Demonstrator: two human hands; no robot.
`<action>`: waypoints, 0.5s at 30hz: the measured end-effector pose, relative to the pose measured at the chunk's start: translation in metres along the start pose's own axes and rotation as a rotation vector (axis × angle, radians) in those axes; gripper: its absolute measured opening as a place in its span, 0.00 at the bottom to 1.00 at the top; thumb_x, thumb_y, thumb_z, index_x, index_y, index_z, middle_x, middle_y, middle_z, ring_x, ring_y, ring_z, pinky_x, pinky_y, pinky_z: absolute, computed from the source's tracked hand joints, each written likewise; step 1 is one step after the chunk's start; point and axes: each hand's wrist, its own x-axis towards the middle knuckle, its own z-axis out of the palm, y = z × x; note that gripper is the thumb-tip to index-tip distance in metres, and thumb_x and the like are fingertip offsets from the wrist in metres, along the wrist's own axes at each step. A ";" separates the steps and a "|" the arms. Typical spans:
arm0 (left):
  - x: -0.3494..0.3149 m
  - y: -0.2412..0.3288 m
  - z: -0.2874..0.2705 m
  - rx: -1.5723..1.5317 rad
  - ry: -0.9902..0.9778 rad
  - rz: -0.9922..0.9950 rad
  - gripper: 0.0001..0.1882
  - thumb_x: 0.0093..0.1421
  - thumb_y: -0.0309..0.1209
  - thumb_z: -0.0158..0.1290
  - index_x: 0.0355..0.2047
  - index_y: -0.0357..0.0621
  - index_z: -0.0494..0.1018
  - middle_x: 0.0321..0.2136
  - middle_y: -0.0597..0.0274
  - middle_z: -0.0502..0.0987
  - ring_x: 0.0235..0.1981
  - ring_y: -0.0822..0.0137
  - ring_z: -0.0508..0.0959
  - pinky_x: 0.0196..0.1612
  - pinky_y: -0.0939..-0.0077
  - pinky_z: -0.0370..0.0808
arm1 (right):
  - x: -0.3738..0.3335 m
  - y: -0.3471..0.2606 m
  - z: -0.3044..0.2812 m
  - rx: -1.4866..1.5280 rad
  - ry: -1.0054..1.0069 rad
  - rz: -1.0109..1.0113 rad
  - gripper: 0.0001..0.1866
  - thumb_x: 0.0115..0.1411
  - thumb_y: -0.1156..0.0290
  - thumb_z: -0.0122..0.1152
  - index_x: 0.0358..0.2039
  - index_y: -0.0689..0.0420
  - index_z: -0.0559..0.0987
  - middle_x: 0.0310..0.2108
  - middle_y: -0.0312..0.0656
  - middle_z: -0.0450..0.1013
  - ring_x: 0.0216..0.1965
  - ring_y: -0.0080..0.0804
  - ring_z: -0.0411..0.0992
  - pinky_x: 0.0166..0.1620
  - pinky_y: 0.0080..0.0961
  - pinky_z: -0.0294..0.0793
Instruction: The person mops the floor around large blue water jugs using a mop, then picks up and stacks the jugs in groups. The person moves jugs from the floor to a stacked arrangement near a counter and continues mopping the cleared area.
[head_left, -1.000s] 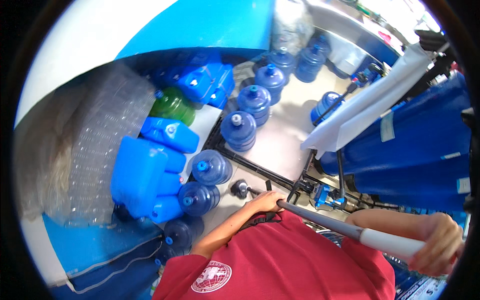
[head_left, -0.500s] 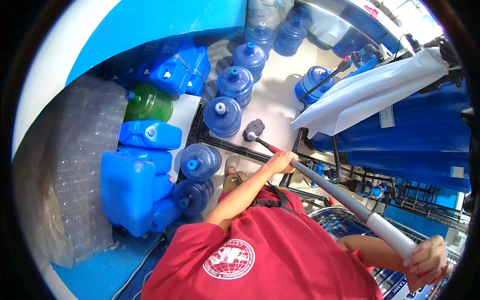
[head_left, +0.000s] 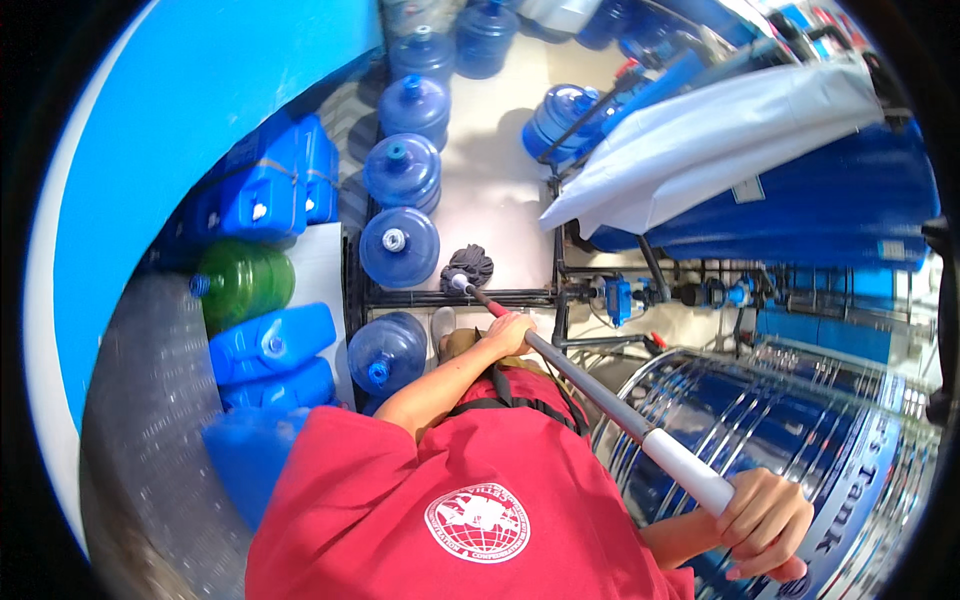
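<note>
A mop runs slantwise in front of me, its handle grey with a white sleeve at the upper end. Its dark grey string head rests on the pale floor just past a black pipe. My left hand is closed round the lower part of the handle, near a red section. Up at the white end, my right hand is wrapped round the handle at the right. A clear blue water jug stands just left of the mop head.
More water jugs line the floor ahead. Blue jerrycans and a green jug lie at the left. A low black pipe frame crosses the floor. At the right are a blue tank and a shiny steel tank.
My view has turned, so surroundings sit further left. My right hand has come inward and the mop handle is steeper; the mop head is nearer the pipe. Both hands keep their grip.
</note>
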 end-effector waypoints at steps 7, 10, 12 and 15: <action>0.048 -0.001 0.046 -0.063 -0.123 0.057 0.07 0.41 0.29 0.58 0.23 0.48 0.72 0.26 0.56 0.78 0.34 0.48 0.79 0.37 0.55 0.75 | 0.000 0.038 0.056 -0.266 -0.025 0.069 0.26 0.66 0.66 0.42 0.19 0.69 0.79 0.11 0.39 0.65 0.11 0.28 0.64 0.16 0.21 0.61; 0.073 -0.007 0.050 -0.146 -0.028 0.410 0.10 0.41 0.31 0.60 0.26 0.49 0.72 0.27 0.59 0.78 0.34 0.49 0.80 0.37 0.55 0.75 | -0.001 0.052 0.083 -0.574 0.194 0.168 0.22 0.63 0.68 0.44 0.20 0.67 0.80 0.11 0.36 0.64 0.11 0.27 0.64 0.17 0.21 0.64; 0.077 -0.012 0.046 -0.011 -0.149 0.445 0.13 0.41 0.34 0.61 0.29 0.53 0.74 0.31 0.59 0.80 0.38 0.51 0.80 0.40 0.56 0.76 | -0.001 0.052 0.106 -0.821 0.245 0.279 0.16 0.60 0.75 0.44 0.27 0.67 0.81 0.12 0.36 0.65 0.14 0.28 0.67 0.24 0.24 0.76; 0.073 -0.010 0.032 0.216 -0.198 0.346 0.16 0.42 0.36 0.60 0.35 0.57 0.78 0.34 0.58 0.81 0.41 0.52 0.80 0.42 0.56 0.77 | -0.005 0.034 0.104 -0.867 0.102 0.231 0.06 0.55 0.79 0.56 0.28 0.66 0.81 0.15 0.37 0.65 0.17 0.31 0.69 0.26 0.27 0.78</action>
